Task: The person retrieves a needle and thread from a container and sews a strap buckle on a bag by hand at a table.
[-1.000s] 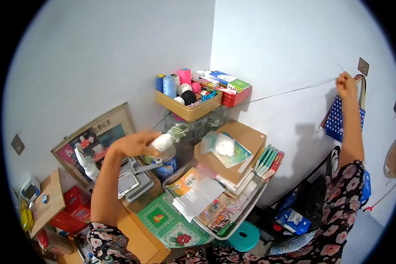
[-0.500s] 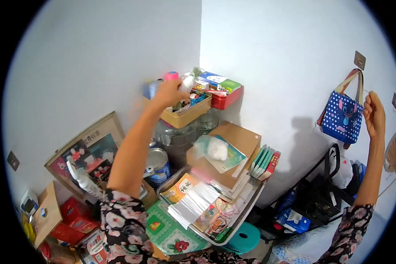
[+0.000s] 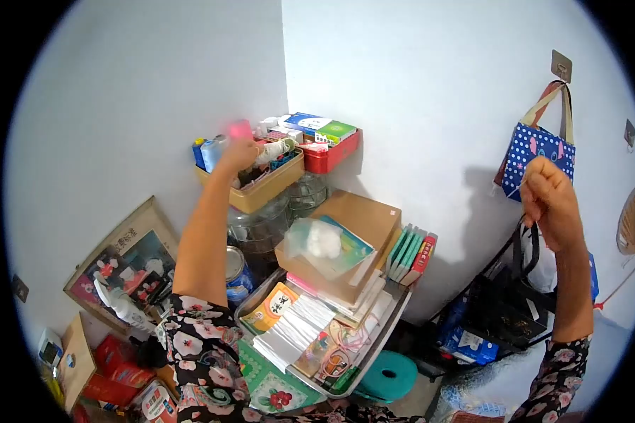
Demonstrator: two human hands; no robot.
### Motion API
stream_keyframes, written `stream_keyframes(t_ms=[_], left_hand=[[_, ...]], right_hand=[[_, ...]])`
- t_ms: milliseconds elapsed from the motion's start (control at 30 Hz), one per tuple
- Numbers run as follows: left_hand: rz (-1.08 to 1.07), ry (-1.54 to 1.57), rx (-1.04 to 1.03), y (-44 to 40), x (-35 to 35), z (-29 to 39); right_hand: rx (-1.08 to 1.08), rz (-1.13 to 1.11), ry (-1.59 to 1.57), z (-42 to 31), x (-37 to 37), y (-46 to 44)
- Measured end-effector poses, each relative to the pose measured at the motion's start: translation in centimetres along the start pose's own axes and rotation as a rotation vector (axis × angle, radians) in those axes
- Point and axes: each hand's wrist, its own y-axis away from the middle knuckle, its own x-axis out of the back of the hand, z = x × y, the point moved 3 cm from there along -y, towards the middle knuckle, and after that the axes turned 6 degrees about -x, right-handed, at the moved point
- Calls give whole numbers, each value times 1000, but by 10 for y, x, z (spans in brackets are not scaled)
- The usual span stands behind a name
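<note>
My left hand [image 3: 238, 154] reaches over a tan box [image 3: 264, 189] in the corner. Its fingers curl at the near end of a white bundle with a greenish tip [image 3: 281, 146], which looks like wound thread and lies along the box top. A pink spool [image 3: 239, 130], blurred, stands just behind the knuckles. Light blue thread [image 3: 213, 151] and a dark blue spool [image 3: 199, 151] are to the left in the box. My right hand [image 3: 549, 197] is raised in front of a blue dotted bag [image 3: 540, 151], thumb and fingertips pinched together. Whatever the pinch holds is too small to see.
A red box [image 3: 336, 156] with medicine packs adjoins the tan one, above large clear jars [image 3: 261, 225]. Below, a metal tray [image 3: 401, 303] carries papers and a cardboard box [image 3: 363, 211]. A black cart [image 3: 504, 314] stands right; a framed picture [image 3: 130, 250] leans left.
The white bundle has gone from raised in my left hand down onto the tan box. My right hand has come lower and inward, its fingers now pinched. The view has shifted right.
</note>
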Motion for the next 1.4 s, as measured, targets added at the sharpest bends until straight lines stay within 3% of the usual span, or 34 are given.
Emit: stream_keyframes(t_ms=[200, 400, 433, 500, 533, 567, 600, 733, 767, 800, 900, 1100, 1167, 1233, 1267, 1367, 1400], left_hand=[[-13, 256, 198, 17, -11, -3], [-106, -25, 104, -3, -12, -16], [-149, -191, 56, 1, 0, -4], [-31, -971, -491, 23, 7, 46], [253, -187, -276, 37, 15, 46], [233, 239, -115, 63, 16, 74], [169, 401, -177, 86, 14, 95], [121, 411, -327, 205, -30, 158], [205, 298, -490, 223, -40, 159], [262, 370, -515, 243, -46, 162], [403, 500, -363, 290, -54, 147], [731, 242, -307, 373, -16, 113], [824, 555, 20, 406, 2, 98], [900, 854, 207, 450, 41, 90], [1074, 807, 101, 476, 66, 74], [1080, 1246, -83, 622, 176, 32], [1369, 872, 146, 669, 201, 47]], right_hand=[[-70, -99, -76, 21, -11, -1], [-101, -200, -71, 31, -25, -2], [-101, -214, -86, 32, -28, -2], [-109, -277, -75, 35, -34, -9], [-110, -307, -94, 34, -42, -12], [-101, -343, -96, 40, -50, -18], [-100, -401, -66, 43, -61, -22], [-232, -609, -320, 70, -131, -21], [-298, -676, -390, 77, -150, -18], [-354, -733, -472, 83, -171, -12], [-502, -927, -638, 98, -232, 13], [-663, -1271, -866, 91, -325, 85], [-639, -1377, -730, 81, -350, 112], [-395, -1590, -521, 68, -365, 133], [-328, -1629, -428, 70, -372, 142], [-190, -1747, -166, 73, -385, 159], [-156, -1751, -118, 76, -390, 163]])
